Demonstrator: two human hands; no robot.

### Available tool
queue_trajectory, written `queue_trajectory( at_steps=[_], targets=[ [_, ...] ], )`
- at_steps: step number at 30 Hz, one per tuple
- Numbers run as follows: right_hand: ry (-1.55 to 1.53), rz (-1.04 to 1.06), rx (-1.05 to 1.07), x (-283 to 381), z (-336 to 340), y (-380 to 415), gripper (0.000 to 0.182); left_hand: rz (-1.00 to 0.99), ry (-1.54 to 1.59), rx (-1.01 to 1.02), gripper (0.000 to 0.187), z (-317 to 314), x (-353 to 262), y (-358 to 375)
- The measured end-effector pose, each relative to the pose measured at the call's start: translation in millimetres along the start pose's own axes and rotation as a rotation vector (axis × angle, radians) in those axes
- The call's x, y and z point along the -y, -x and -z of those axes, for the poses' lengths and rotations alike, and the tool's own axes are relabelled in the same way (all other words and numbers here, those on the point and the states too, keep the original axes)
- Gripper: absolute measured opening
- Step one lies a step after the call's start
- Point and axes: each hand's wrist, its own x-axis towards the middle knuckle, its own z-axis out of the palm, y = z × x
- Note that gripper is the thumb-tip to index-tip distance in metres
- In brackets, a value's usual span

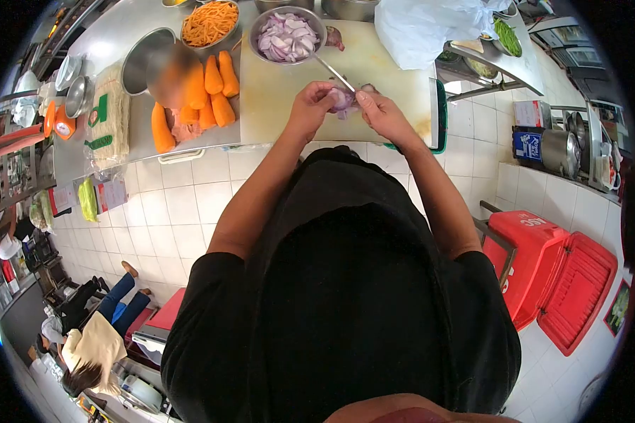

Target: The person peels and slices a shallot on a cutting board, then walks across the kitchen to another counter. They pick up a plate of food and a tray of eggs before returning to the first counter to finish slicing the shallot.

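Note:
My left hand [309, 111] pinches a purple onion [342, 102] above the pale cutting board [271, 99]. In my right hand [386, 118] is a knife [334, 72], its blade slanting up and left over the onion; the grip is mostly hidden by my fingers. Just beyond my hands, a metal bowl holds sliced onions [287, 39]. A dark reddish onion piece [335, 39] lies on the board beside that bowl. Another small piece partly shows behind my right hand, too covered to make out.
Whole carrots [214, 75] lie left of the board, near a metal bowl [135, 63] and a bowl of shredded carrot [209, 23]. A white plastic bag [423, 32] sits at the board's far right. A red cooler [525, 261] stands behind right; another person [95, 349] is behind left.

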Motion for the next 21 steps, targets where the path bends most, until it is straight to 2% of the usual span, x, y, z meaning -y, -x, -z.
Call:
queue_trajectory(
  at_steps=[2, 5, 7, 11, 14, 17, 20, 21],
  targets=[
    [0.010, -0.151, 0.014, 3, 3, 0, 0.045, -0.014, 0.017, 0.011, 0.023, -2, -5, 4],
    [-0.133, -0.189, -0.014, -3, 4, -1, 0.042, -0.020, 0.096, 0.029, 0.025, -4, -9, 7],
    [-0.193, -0.169, -0.118, -9, 6, -2, 0.043, -0.009, 0.190, 0.021, 0.028, -2, -8, 5],
    [-0.264, -0.120, -0.155, -14, 11, -2, 0.047, 0.029, 0.379, -0.037, 0.032, 4, -10, 6],
    [-0.217, -0.258, -0.131, -19, 9, -4, 0.055, 0.072, 0.466, -0.049, 0.032, 7, -10, 8],
    [-0.303, -0.381, -0.087, -28, 7, -6, 0.058, 0.091, 0.525, -0.081, 0.033, 7, -7, 3],
    [-0.621, -0.455, -0.108, 2, -4, 8, 0.061, 0.107, 0.578, -0.107, 0.031, 7, -5, 1],
    [-0.687, -0.404, -0.116, 16, -10, 11, 0.060, 0.112, 0.589, -0.107, 0.030, 5, -5, 0]
  ],
)
